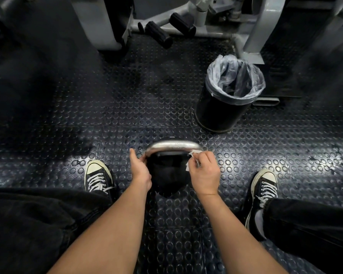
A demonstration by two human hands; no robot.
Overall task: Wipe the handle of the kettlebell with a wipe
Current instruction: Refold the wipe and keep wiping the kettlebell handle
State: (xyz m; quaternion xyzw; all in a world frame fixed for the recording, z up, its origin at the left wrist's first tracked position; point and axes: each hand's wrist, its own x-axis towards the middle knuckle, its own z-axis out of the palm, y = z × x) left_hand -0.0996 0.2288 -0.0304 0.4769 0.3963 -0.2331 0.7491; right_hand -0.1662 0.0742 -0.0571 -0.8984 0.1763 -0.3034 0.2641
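Observation:
A black kettlebell stands on the studded floor between my feet, its silver handle arching across the top. My left hand holds the handle's left end, thumb raised beside it. My right hand is closed on a crumpled white wipe and presses it against the right end of the handle. Part of the wipe is hidden inside my fingers.
A black bin with a clear plastic liner stands on the floor to the far right of the kettlebell. Grey gym machine frames with black rollers line the back. My sneakers flank the kettlebell.

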